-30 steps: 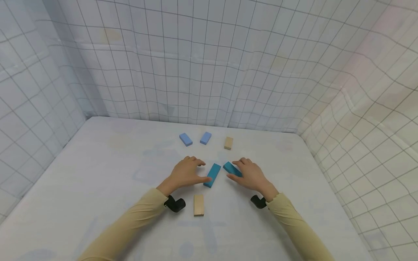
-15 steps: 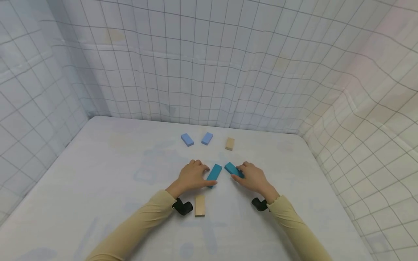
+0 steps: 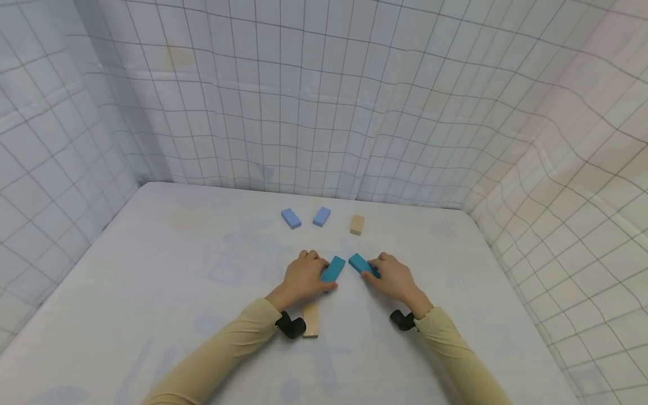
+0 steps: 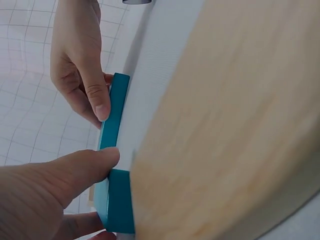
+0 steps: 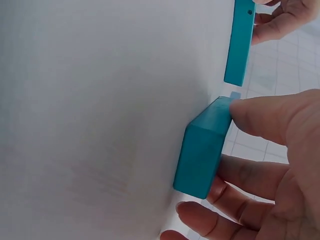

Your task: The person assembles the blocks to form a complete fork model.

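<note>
Two teal rectangular blocks lie flat on the white cloth, angled so that their far ends come close without touching. My left hand [image 3: 304, 277] grips the left teal block [image 3: 333, 269], thumb on its near side and fingers on its left. In the left wrist view, the thumb overlaps the edge of this teal block [image 4: 121, 202]. The right teal block [image 3: 362, 264] is pinched by my right hand [image 3: 392, 277] between thumb and index finger. Its end face shows in the right wrist view, where the other fingers of the right hand [image 5: 280, 170] curl loosely below the teal block [image 5: 200, 155].
Beside my left wrist lies a wooden block [image 3: 311, 323], partly covered by the black wrist camera [image 3: 291, 326]. Farther back lie two light blue blocks, one left [image 3: 291, 218] and one right [image 3: 321, 216], and a small wooden block [image 3: 356, 225]. Grid-patterned curtains [image 3: 314, 101] enclose the table.
My left hand has moved right and closed its fingers on the left teal block. My right hand has tightened around the right one. The left wrist now covers part of the near wooden block.
</note>
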`<act>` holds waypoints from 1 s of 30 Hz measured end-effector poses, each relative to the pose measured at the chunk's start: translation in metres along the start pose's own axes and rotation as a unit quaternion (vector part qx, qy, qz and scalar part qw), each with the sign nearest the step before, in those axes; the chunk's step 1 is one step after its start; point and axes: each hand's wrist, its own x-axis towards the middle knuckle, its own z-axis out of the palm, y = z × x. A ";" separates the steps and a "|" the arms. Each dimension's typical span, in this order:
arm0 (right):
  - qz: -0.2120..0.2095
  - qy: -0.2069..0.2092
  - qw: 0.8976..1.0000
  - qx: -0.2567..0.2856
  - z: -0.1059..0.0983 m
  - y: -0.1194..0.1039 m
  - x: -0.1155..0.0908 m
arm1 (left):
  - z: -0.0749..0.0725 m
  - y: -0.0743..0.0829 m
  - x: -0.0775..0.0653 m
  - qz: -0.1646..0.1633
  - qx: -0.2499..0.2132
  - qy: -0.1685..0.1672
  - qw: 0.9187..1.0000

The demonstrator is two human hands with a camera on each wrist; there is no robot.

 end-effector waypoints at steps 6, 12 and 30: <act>0.003 0.010 1.000 0.009 0.001 0.000 0.000 | -0.003 -0.001 -0.002 -0.003 -0.026 -0.004 1.000; 0.002 0.016 1.000 0.018 0.002 -0.002 -0.001 | -0.005 -0.004 -0.003 0.005 -0.050 0.009 0.999; 0.020 0.037 0.997 0.067 0.005 0.000 -0.005 | -0.006 -0.007 -0.005 0.024 -0.129 0.035 0.991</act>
